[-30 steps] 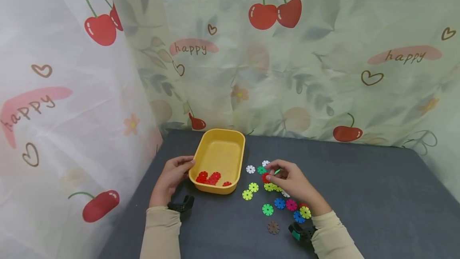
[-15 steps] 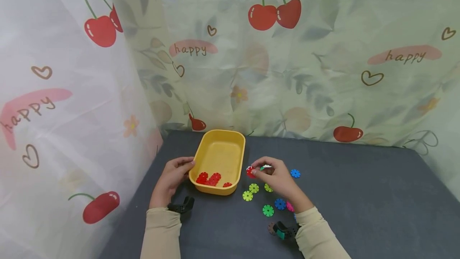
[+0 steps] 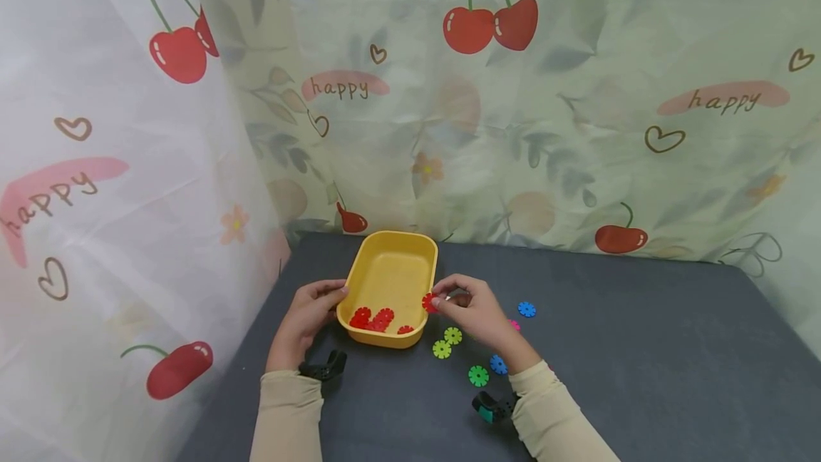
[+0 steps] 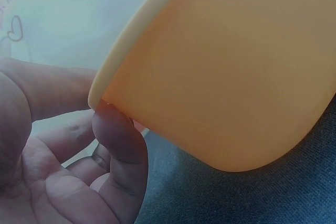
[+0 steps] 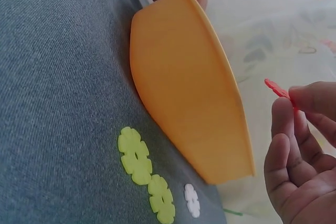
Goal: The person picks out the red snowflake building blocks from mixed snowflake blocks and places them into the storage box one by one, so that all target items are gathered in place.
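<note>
A yellow plastic tray lies on the dark table, with several red notched discs at its near end. My left hand pinches the tray's left rim between thumb and fingers, as the left wrist view also shows. Over by the right rim, my right hand pinches one red disc between thumb and fingertips. In the right wrist view that disc is held up beside the tray wall, apart from it.
Two yellow-green discs lie right of the tray. A green disc and blue discs are spread farther right, some partly hidden by my right arm. A white disc shows near the tray. A patterned curtain stands behind the table.
My right hand has lifted the red disc from among the scattered discs and carried it left to the tray's right rim. The left hand and tray have stayed put.
</note>
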The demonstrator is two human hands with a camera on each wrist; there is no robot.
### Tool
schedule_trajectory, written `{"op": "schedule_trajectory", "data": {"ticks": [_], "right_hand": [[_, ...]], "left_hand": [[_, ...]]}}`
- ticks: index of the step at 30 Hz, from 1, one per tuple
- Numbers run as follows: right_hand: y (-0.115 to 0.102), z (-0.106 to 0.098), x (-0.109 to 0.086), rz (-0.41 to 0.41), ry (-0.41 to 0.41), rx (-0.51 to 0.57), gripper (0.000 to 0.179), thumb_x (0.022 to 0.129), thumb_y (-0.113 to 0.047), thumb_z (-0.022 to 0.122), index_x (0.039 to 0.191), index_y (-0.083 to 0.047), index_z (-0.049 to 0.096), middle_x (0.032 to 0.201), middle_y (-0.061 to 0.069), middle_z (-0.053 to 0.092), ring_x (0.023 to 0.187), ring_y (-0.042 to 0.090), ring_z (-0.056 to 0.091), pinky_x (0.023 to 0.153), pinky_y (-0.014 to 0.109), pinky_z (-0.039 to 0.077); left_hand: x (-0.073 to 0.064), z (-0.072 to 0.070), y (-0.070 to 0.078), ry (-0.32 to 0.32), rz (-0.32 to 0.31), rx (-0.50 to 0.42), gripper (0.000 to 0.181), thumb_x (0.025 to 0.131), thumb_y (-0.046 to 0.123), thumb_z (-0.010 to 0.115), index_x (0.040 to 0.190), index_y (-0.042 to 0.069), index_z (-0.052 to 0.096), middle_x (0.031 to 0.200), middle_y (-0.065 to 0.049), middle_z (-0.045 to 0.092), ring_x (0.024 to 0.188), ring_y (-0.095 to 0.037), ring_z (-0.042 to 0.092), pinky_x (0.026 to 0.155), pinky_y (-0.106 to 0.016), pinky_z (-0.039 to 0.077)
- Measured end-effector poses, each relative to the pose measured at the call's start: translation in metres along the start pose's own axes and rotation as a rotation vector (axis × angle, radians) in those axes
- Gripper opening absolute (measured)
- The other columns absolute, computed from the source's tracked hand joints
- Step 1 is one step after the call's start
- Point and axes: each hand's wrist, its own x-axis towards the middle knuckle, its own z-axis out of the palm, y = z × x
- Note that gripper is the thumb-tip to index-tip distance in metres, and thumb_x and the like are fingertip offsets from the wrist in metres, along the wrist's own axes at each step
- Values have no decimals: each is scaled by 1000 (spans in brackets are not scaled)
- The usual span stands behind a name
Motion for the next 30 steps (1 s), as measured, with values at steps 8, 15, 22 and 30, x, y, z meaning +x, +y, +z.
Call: {"op": "schedule_trajectory", "data": {"ticks": [8, 15, 22, 30], "right_hand": [[1, -1, -2, 16, -10, 6, 24, 102, -11, 71, 122, 1, 70, 114, 21, 72, 101, 43, 75, 90, 36, 62], [5, -16, -10, 55, 31, -49, 21, 103, -16, 71, 120, -5, 72, 113, 15, 72, 103, 46, 72, 86, 44, 60], [15, -38, -21, 42, 48, -115, 20, 104, -20, 71, 120, -9, 73, 118, 16, 71, 101, 42, 72, 82, 42, 60], [21, -62, -37, 95, 64, -135, 24, 103, -21, 72, 123, -7, 71, 117, 16, 71, 96, 40, 71, 72, 39, 58]], "left_hand": [[0, 1, -1, -10, 9, -4, 43, 105, 28, 68, 142, 5, 65, 141, -19, 64, 120, -31, 64, 88, -28, 56], [1, 1, -1, 1, 1, 6, 42, 105, 28, 69, 141, 7, 66, 139, -16, 65, 118, -29, 64, 91, -29, 56], [0, 0, -1, -7, 15, -11, 42, 105, 28, 70, 140, 5, 66, 139, -18, 64, 115, -29, 64, 88, -28, 54], [0, -1, -2, -8, 2, -11, 45, 103, 31, 72, 140, 7, 66, 138, -16, 64, 114, -27, 64, 89, -27, 55]]}}
